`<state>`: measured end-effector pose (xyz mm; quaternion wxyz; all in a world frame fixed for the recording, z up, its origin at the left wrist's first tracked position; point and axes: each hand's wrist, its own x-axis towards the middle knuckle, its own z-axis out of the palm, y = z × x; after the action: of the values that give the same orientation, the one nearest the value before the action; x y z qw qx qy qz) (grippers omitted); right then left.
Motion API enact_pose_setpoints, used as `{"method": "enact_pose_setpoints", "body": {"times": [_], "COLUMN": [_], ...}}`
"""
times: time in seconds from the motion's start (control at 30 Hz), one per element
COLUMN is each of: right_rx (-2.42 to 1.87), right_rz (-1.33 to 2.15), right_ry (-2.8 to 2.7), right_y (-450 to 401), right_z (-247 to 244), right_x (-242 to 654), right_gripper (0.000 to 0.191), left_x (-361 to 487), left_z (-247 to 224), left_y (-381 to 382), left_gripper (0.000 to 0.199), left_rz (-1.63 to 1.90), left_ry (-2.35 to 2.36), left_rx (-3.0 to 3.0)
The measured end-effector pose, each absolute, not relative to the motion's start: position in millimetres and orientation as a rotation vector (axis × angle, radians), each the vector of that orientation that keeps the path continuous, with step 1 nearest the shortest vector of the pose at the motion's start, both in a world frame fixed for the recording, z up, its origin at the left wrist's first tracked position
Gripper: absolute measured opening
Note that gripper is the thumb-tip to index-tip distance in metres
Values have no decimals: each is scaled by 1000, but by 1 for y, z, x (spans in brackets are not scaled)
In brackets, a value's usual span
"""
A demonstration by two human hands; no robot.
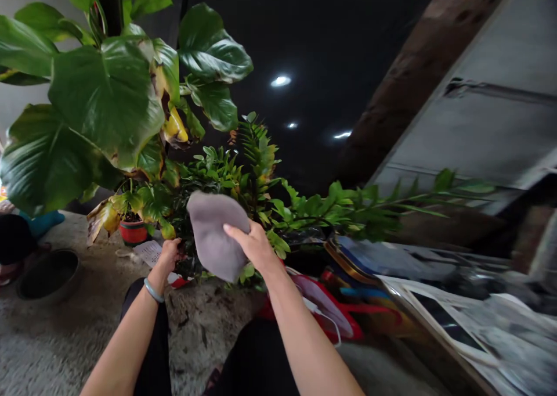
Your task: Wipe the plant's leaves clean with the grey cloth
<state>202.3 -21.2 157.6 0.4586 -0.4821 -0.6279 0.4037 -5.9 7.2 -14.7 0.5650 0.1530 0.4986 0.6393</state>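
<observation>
My right hand (257,246) grips a grey cloth (217,233), with the thumb on top of it. The cloth hangs in front of a leafy green potted plant (217,169). My left hand (167,256), with a pale bangle (154,291) on its wrist, is at the left side of that plant's dark foliage. Its fingers are curled, and their tips are partly lost among the leaves, so what they hold cannot be made out. Close beside the left hand is a perforated white piece (149,252).
A large-leaved plant (104,94) towers at the left, above a small red pot (133,231). A dark basin (50,274) stands on the concrete floor. On the right are a red bag (319,303) and a white-framed item (448,320). Another person's foot (43,222) shows far left.
</observation>
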Motion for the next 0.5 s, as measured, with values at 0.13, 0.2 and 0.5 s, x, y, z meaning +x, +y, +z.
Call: {"method": "enact_pose_setpoints", "body": {"times": [0.13, 0.2, 0.5], "right_rx": [-1235, -1311, -1155], "right_rz": [1187, 1404, 1501], "right_ry": [-1079, -969, -1008], "right_y": [1, -17, -79], "right_z": [120, 85, 114], "right_x": [194, 198, 199], "right_gripper": [34, 29, 38], "left_x": [2, 2, -3], "left_z": [-8, -6, -8], "left_y": [5, 5, 6], "left_gripper": [9, 11, 26], "left_rz": [1475, 1479, 1460], "left_ry": [1238, 1272, 1339], "left_rx": [407, 407, 469]}}
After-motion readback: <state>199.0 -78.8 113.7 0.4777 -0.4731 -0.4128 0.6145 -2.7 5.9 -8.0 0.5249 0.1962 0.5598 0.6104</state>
